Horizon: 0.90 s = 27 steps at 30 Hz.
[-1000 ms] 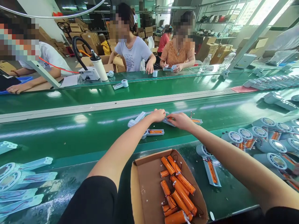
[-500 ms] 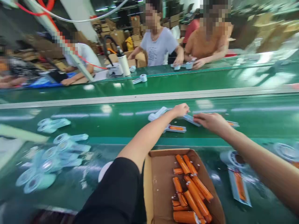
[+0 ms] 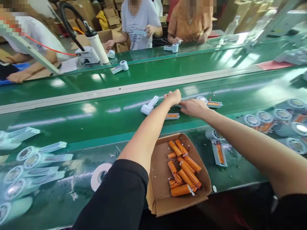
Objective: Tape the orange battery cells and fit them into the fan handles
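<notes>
Both my arms reach out over the green conveyor belt (image 3: 72, 121). My left hand (image 3: 173, 96) is curled shut on a pale blue fan part that lies between my hands. My right hand (image 3: 193, 108) presses on the same part from the right, its fingers closed on it. A pale blue fan housing (image 3: 150, 105) lies just left of my left hand. An open handle half with an orange battery (image 3: 171, 116) lies under my left wrist. Another fan half with a battery (image 3: 209, 102) sits just beyond my right hand.
A cardboard box (image 3: 165, 191) of orange batteries (image 3: 183, 169) stands at the near edge. Several fan halves (image 3: 33, 163) lie at the left, several round fan heads (image 3: 273, 121) at the right. A tape roll (image 3: 100, 175) lies near my left elbow. Other people work across the far belt.
The camera has swung back right and tilted down. Both hands have stayed together on the part on the belt, the right hand closing in on the left.
</notes>
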Motion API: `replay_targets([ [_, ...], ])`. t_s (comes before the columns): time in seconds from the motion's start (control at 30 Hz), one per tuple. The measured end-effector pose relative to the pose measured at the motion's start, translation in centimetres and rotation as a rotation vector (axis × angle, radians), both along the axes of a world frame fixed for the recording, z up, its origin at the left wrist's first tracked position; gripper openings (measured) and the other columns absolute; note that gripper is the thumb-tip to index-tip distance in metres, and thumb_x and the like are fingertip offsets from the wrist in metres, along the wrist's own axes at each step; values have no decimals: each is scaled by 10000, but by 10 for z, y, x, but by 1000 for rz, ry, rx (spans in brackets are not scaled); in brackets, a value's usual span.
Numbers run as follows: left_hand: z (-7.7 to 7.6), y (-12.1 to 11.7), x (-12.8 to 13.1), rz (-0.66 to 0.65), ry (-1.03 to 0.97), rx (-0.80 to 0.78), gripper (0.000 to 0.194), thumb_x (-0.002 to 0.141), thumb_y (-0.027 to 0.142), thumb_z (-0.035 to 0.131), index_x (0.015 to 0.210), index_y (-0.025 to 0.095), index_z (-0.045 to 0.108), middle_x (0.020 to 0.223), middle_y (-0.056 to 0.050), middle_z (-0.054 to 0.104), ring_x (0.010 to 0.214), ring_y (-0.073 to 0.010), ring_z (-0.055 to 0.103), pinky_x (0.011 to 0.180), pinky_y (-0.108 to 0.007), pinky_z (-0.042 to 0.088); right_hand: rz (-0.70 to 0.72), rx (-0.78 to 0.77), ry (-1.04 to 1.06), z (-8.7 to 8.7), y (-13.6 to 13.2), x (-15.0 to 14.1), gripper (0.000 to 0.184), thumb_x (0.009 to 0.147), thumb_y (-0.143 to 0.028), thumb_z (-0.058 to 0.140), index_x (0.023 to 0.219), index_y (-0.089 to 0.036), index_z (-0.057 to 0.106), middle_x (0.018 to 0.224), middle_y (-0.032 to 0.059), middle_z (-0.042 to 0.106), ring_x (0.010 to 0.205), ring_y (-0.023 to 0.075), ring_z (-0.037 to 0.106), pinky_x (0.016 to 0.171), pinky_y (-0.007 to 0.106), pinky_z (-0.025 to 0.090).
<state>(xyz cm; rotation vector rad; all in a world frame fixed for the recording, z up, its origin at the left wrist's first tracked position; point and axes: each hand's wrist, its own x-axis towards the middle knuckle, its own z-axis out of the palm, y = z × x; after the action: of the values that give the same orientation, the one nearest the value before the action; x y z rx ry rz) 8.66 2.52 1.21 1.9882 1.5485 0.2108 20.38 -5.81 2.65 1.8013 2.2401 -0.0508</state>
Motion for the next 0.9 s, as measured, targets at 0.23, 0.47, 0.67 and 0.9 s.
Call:
replay_targets([
  [0.23, 37, -48, -41, -137, -80, 138, 488, 1036, 409, 537, 1491, 234, 513, 1615, -116, 535, 1497, -295, 458, 1229, -439, 357, 102, 51, 115, -3, 23, 16, 373, 1006, -319, 527, 1233, -212, 804, 1259, 115, 802, 1147, 281, 733, 952, 353, 544],
  [0.47, 31, -260, -313, -322, -58, 493, 299, 1030, 468, 550, 1170, 331, 775, 1170, -28, 812, 1149, -240, 708, 989, -374, 582, 177, 230, 332, 39, -88, -17, 343, 1038, -367, 523, 1198, -221, 789, 1070, 96, 827, 941, 252, 762, 829, 342, 572],
  [0.67, -36, -358, -397, -258, 236, 597, 352, 969, 322, 592, 1261, 275, 783, 1405, -94, 733, 1286, -334, 664, 991, -454, 615, 231, -67, 26, 21, -162, -83, 183, 977, -288, 664, 1027, -153, 778, 1019, 203, 814, 1006, 354, 776, 796, 379, 585],
  [0.9, -15, -369, -350, -115, 173, 794, 281, 890, 169, 701, 1155, 236, 768, 1166, -117, 789, 1335, -388, 599, 1068, -585, 585, 15, -26, 1145, 35, -180, -80, 423, 863, -444, 814, 1249, -288, 739, 971, 25, 798, 848, 233, 777, 738, 357, 634],
])
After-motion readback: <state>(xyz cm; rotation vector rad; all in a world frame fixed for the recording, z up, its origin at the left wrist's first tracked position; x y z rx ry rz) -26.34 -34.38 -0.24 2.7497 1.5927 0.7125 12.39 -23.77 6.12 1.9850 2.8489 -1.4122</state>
